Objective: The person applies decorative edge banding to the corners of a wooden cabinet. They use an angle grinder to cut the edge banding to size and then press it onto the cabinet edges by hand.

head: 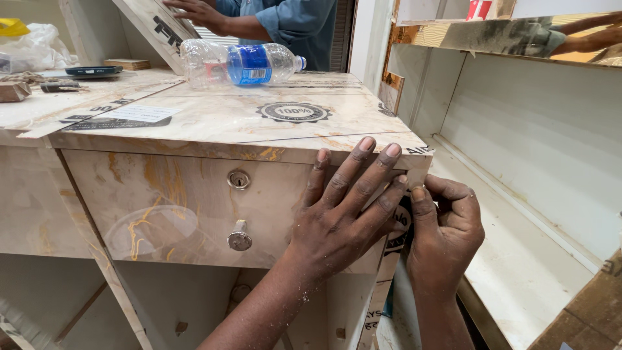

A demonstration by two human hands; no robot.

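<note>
Pinching grip on the right hand (446, 223): thumb and forefinger close on the upper end of a protective film strip (396, 241) at the right front corner of the drawer front (194, 207). How much of the strip sits inside the pinch cannot be told, as the fingers hide it.

Strip orientation — the long axis runs near vertical, following the corner edge of the cabinet from just under the top panel (259, 120) down toward the bottom of the view, leaning slightly left at its lower end. Its printed face is turned outward.

Left hand (340, 214): open and flat, holding nothing. The palm presses against the marble-pattern drawer front at its right end. The fingers are spread and point up and to the right, with the fingertips (367, 145) lapping over the front edge of the top panel. The forearm rises from the lower centre of the view, dusted with pale specks.

Right hand pose: knuckles outward, wrist below, forearm entering from the bottom edge, just beside the left hand and touching it at the corner.

Surroundings:
- A round keyhole lock (238, 179) and a metal knob (240, 238) sit on the drawer front, well left of both hands.
- A clear plastic bottle (243, 63) with a blue label lies on its side at the far end of the top panel.
- Another person's hand (194, 11) rests on a tilted board beyond the bottle.
</note>
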